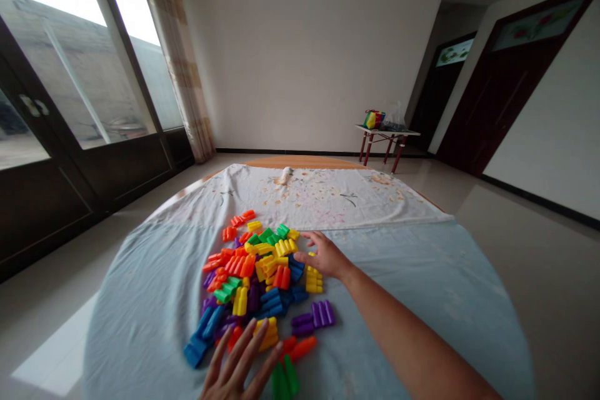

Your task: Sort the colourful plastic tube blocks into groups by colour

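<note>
A loose heap of plastic building blocks in orange, yellow, green, blue and purple lies on the light blue cloth. My left hand point(239, 365) is at the near edge of the heap with its fingers spread, over or against a yellow block point(268, 332). Close to its fingertips lie an orange block point(304, 348) and a green block point(284, 380). My right hand point(323, 255) is at the heap's right side, thumb and fingers apart, nothing between them. Nearest to it are a dark blue block point(296, 269) and a yellow block point(314, 280). Purple blocks point(322, 314) lie below it.
A white flowered cloth point(328, 197) covers the far part of the round table, whose wooden edge point(300, 162) shows behind. A small whitish object point(285, 175) rests on it. Against the far wall, a side table point(389, 131) bears a colourful bag point(374, 119) and a clear plastic bag.
</note>
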`<state>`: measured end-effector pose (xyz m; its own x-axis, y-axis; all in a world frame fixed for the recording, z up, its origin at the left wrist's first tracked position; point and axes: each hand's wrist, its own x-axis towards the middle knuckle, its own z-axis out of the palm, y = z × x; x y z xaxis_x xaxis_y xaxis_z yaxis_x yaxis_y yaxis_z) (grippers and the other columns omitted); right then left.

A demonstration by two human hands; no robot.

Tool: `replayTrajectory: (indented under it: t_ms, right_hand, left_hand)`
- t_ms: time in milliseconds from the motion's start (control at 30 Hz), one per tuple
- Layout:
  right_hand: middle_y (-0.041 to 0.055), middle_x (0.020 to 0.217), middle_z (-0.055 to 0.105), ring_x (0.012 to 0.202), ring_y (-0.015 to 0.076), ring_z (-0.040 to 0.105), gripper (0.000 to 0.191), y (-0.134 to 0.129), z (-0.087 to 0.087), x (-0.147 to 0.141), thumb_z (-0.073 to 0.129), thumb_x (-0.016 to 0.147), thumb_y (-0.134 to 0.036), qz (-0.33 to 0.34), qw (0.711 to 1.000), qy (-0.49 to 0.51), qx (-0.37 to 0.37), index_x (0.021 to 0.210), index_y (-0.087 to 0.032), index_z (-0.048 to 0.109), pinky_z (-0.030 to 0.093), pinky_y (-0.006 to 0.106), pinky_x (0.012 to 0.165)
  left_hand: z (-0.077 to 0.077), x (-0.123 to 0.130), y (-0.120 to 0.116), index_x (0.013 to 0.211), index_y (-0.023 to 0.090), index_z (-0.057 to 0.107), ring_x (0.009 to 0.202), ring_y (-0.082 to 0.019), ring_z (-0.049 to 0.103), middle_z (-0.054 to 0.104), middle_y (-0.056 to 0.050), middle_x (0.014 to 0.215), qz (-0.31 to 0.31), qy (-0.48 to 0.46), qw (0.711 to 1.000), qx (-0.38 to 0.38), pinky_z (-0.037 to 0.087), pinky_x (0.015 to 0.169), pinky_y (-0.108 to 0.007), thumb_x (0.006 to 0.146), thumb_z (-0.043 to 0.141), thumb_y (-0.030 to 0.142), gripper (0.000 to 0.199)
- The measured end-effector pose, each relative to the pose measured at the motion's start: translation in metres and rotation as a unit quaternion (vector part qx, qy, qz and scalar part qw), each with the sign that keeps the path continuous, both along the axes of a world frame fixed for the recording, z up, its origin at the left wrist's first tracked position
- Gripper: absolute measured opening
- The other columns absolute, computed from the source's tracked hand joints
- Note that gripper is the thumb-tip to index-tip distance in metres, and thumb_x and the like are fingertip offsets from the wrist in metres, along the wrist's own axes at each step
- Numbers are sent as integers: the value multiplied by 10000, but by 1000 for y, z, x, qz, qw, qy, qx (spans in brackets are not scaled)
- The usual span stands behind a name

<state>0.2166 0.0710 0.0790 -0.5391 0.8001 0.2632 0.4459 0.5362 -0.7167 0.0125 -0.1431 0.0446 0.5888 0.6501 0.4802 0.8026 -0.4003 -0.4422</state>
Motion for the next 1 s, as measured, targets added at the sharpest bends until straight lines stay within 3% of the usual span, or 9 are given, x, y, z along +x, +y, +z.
replayTrajectory:
  t_ms: [133,200,400,567,700,767,833,900,1000]
  right_hand:
    - [116,1043,558,895,231,577,793,-23,12,48,679,551,-651,-36,991,-131,-13,1149,-150,536,457,350,817]
    - [101,1001,586,904,255,580,874,-37,10,62,728,460,-645,-16,981,-188,-44,1171,-179,524,450,364,818]
    - [139,1193,531,1081,318,522,1042,-57,-18,40,797,413,-524,70,971,-222,-46,1326,-216,400,402,384,921]
    - [100,1083,579,1010,272,561,859,-43,-8,13,776,508,-507,75,983,-165,-22,1262,-218,481,436,330,869]
    - [72,965,605,863,221,599,621,-27,4,43,670,648,-554,-47,989,-141,4,1160,-222,555,451,314,794]
    - [83,887,615,819,218,604,438,-19,-3,62,581,751,-512,-149,977,-153,9,1051,-194,603,446,326,781]
    - [84,810,617,778,215,606,345,-16,-16,70,543,783,-490,-187,972,-141,-6,916,-184,632,454,323,748]
    - [73,770,616,698,194,603,371,-18,-32,66,490,804,-526,-164,983,-68,-47,853,-186,628,469,292,654]
    - [40,704,609,522,144,548,493,-26,-51,46,375,833,-603,-102,983,80,-131,923,-178,608,440,250,499]
  left_hand:
    - [8,-1,5,1362,297,348,1276,-255,336,410,-92,1381,43,-38,998,-19,119,1099,-436,741,472,566,689]
    - [8,0,12,1378,308,305,1275,-250,345,375,-84,1406,76,-59,995,-28,172,1086,-442,742,457,592,712]
    - [-8,0,42,1389,329,255,1277,-242,343,363,-52,1416,111,-116,986,-53,174,1080,-464,782,453,534,670]
    - [-10,-13,43,1395,337,221,1261,-234,363,380,-44,1407,153,-164,972,-67,251,1028,-451,797,461,504,666]
    - [17,-22,50,1342,345,356,1218,-235,407,468,-39,1341,168,-208,957,-112,301,993,-425,811,449,489,558]
    - [36,-29,70,1258,319,477,1193,-238,427,506,-49,1295,187,-250,942,-122,291,997,-435,831,408,481,463]
    - [50,-39,103,1225,283,502,1206,-232,412,506,-59,1289,214,-280,924,-146,269,1013,-442,856,332,482,453]
    - [55,-55,143,1256,256,459,1235,-233,376,455,-64,1331,252,-302,898,-199,278,1014,-431,865,262,496,499]
    - [47,-83,205,1225,209,483,1173,-243,444,478,-102,1291,282,-311,877,-236,356,961,-414,868,273,467,488]
